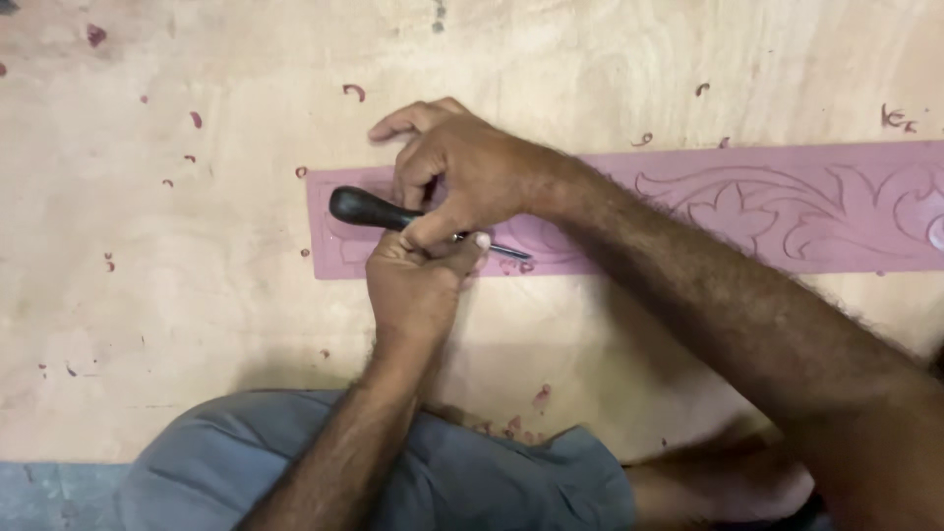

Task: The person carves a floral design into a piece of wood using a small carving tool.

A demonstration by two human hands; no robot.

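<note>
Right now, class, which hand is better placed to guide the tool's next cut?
Left, probably: the left hand pinches the carving tool near its blade on the pink panel; the right hand grips the handle, supplying push.

I'm holding a carving chisel (393, 213) with a dark rounded handle, lying nearly flat, its thin metal blade touching the long pink strip (629, 211) (leafy scrollwork already cut along its right stretch), which lies flat across the pale desk (197, 295).

Left hand (418, 280) beneath clenched right hand (462, 177)
</note>
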